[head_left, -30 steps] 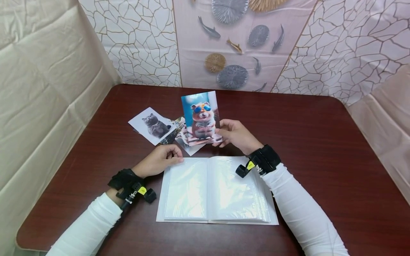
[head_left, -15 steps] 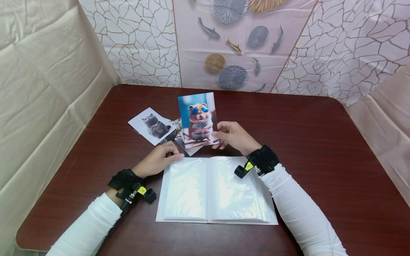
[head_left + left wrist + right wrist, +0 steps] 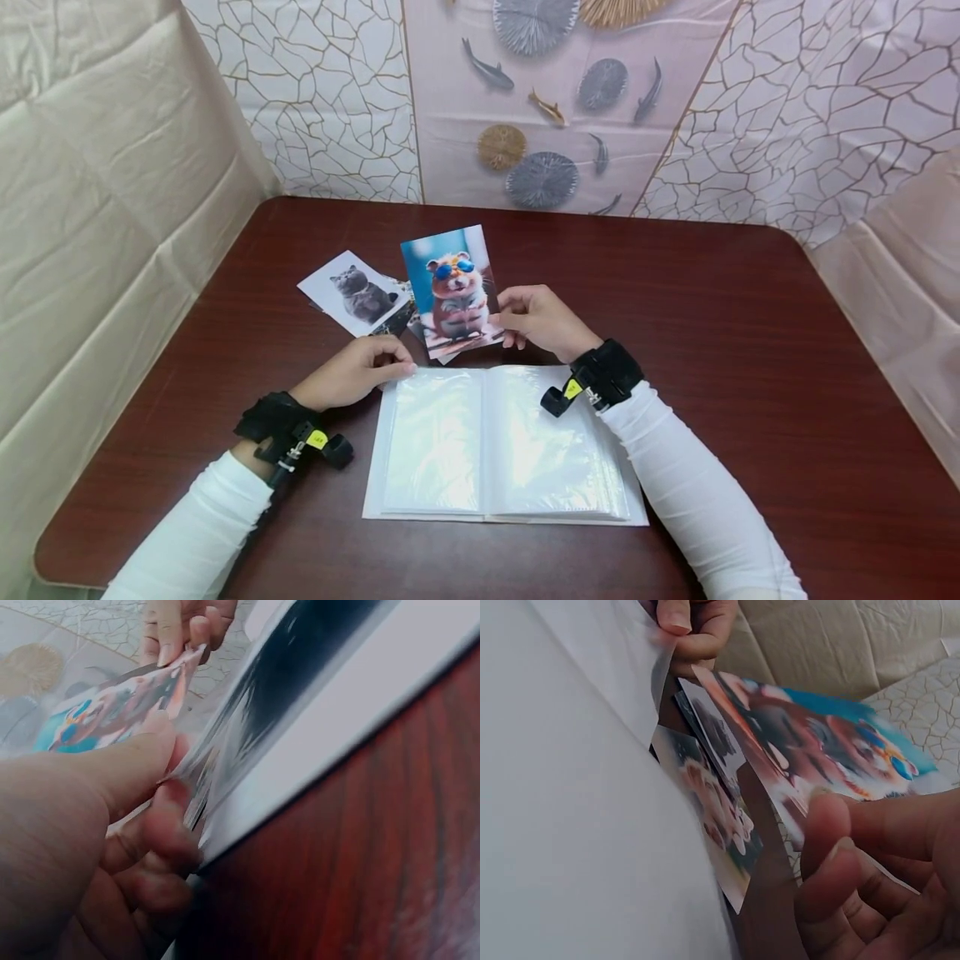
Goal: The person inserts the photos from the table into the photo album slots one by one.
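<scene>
A photo album (image 3: 431,450) with clear plastic pockets lies spread on the table. At its top left corner my left hand (image 3: 356,371) pinches the edge of a clear pocket page (image 3: 206,750) between thumb and fingers. My right hand (image 3: 547,321) holds a hamster photo (image 3: 456,296) by its lower right edge, raised just beyond the album's top edge. The hamster in it wears blue sunglasses. Behind the photo, other pictures are partly hidden; a grey cat photo (image 3: 356,293) lies on top of them at the left.
The dark red-brown table (image 3: 750,400) reaches back to a patterned wall cloth (image 3: 540,100). A pale padded cover (image 3: 112,250) hangs along the left side. In the right wrist view, a photo of an animal (image 3: 712,810) lies past the album's edge.
My right hand has brought the hamster photo left and lower, nearer the left hand, and tilted it a little. The left hand keeps its place at the album's corner.
</scene>
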The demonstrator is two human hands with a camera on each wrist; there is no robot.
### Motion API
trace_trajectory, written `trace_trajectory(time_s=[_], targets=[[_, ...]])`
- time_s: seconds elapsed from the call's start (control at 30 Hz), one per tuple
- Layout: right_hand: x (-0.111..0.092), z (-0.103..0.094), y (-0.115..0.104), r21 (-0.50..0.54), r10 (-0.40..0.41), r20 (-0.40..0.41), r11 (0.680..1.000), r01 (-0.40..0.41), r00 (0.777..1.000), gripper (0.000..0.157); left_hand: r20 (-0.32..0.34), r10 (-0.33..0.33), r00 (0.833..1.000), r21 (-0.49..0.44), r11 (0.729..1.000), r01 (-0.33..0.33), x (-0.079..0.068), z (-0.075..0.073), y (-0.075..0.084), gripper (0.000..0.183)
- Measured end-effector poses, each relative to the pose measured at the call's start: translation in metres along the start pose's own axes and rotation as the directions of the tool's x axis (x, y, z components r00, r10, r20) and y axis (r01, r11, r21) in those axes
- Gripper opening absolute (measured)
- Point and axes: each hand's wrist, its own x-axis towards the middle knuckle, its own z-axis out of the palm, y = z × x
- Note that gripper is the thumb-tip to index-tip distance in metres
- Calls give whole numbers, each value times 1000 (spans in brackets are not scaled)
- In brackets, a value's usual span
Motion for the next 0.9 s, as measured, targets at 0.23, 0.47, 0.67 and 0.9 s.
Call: trace_trajectory(time_s=[0.23, 0.47, 0.67, 0.9], targets=[[2, 7, 1, -23, 17, 45, 1000, -16, 999, 12, 30, -6, 1000, -60, 998, 7, 0, -1, -2, 15], [3, 13, 0, -31, 18, 89, 999, -15, 996, 14, 14, -23, 1000, -78, 997, 25, 0, -1, -2, 16], [3, 14, 0, -42, 21, 119, 999, -16, 993, 14, -9, -17, 1000, -127, 992, 15, 1, 0, -4, 15], [3, 15, -2, -13, 33, 142, 999, -31, 989, 15, -40, -37, 999, -212, 977, 27, 1, 3, -4, 16]])
